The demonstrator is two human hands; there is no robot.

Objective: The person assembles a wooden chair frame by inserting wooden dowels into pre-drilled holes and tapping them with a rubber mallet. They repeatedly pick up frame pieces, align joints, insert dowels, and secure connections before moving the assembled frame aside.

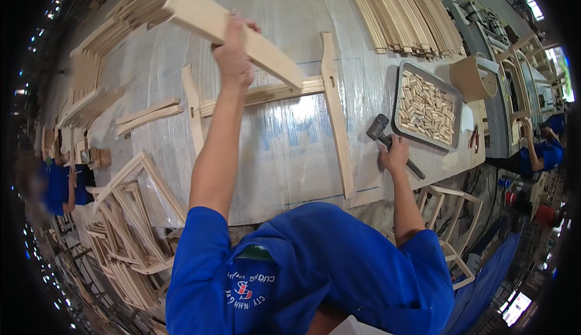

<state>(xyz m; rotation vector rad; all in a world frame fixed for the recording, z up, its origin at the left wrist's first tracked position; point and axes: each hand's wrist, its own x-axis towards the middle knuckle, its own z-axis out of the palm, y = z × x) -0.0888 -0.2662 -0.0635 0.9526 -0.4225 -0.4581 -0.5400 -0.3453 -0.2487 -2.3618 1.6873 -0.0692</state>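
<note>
My left hand is closed round a thick pale wooden block, held up at a slant above the table. Beneath the block's lower end lies a wooden frame: a grooved crossbar joins a left leg and a longer right leg. To the right of that frame, my right hand is wrapped round the handle of a black-headed mallet. The mallet lies slanted on the table, its head pointing away from me. Part of the left leg is hidden behind my left forearm.
A grey tray of wooden dowels stands right of the mallet, beside a brown bucket. Wooden slats are stacked at the far right. Two loose pieces lie left. Assembled frames lean at the near left. Other people work at both sides.
</note>
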